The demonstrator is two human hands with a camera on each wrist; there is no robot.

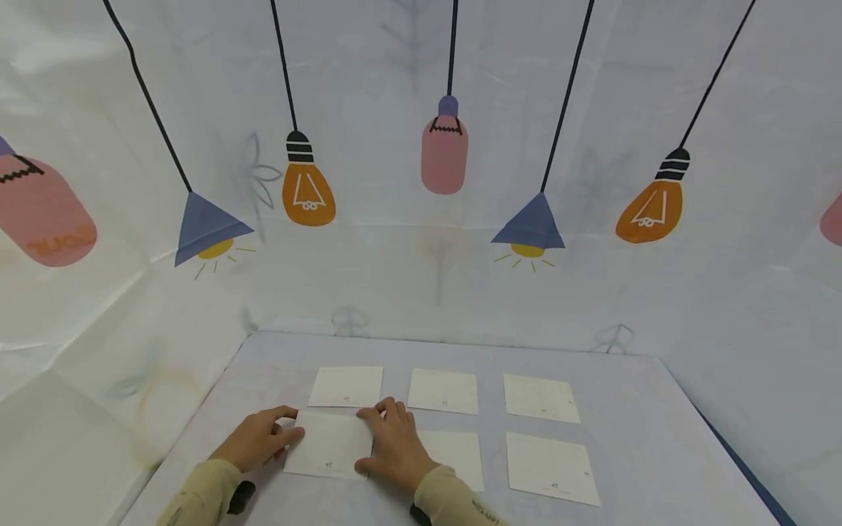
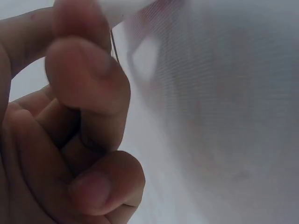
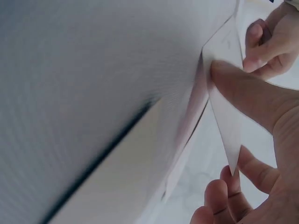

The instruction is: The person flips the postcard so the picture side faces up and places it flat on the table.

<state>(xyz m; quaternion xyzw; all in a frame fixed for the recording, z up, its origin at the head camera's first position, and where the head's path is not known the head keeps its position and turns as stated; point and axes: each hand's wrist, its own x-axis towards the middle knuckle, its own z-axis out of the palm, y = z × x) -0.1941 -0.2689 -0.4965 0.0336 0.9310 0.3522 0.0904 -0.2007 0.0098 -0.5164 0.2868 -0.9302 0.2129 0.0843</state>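
A white rectangular card (image 1: 329, 444), with a small dark mark near its lower edge, is at the front left of the table between both hands. My left hand (image 1: 255, 440) pinches its left edge, thumb toward me and the other fingers bent. On the opposite edge my right hand (image 1: 397, 449) spans the card, thumb at the near corner and fingertips at the far one. The right wrist view shows the card (image 3: 224, 93) raised off the tabletop in both hands. Only a bit of the card (image 2: 124, 11) appears at the top of the left wrist view.
Three similar cards lie in a back row: left (image 1: 346, 386), middle (image 1: 443, 391) and right (image 1: 541, 399). In the front row are another card (image 1: 457, 453), partly behind the right hand, and one at the right (image 1: 552, 467). A lamp-printed white sheet (image 1: 381, 277) hangs behind the table (image 1: 631, 409).
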